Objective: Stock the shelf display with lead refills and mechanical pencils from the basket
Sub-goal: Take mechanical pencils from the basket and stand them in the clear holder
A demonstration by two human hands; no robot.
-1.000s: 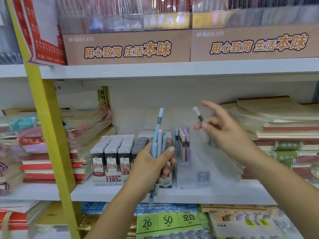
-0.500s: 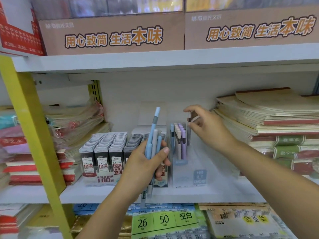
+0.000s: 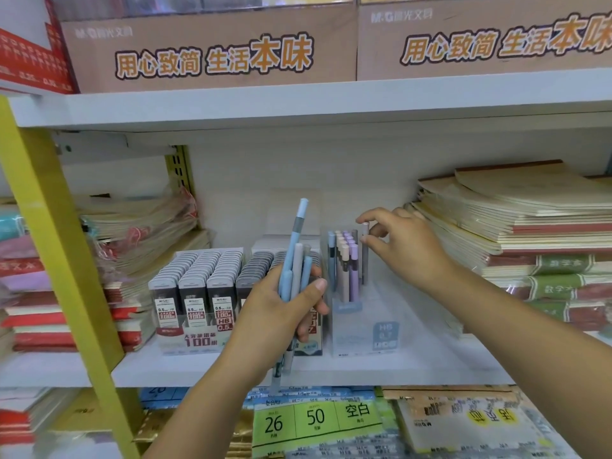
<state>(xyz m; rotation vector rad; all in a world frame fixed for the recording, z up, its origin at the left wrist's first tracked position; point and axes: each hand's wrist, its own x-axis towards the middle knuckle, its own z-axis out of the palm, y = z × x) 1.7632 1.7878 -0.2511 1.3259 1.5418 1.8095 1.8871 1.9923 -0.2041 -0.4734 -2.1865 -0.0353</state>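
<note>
Grey slim mechanical pencil (image 3: 365, 256) is standing upright at frame centre, in the clear plastic display box (image 3: 361, 341); right hand (image 3: 409, 248), just right of it, is pinching its top, left hand (image 3: 271, 321) is clamping a blue-and-grey pencil bundle (image 3: 295, 256), lower left.

Stacked notebooks (image 3: 536, 210), brown cardboard boxes (image 3: 212, 34), yellow post (image 3: 39, 207)

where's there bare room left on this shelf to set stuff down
Bare shelf lies between the clear pencil box and the notebook stack on the right, plus a front strip before the lead refill boxes. Left of them, wrapped notebooks crowd in.
</note>
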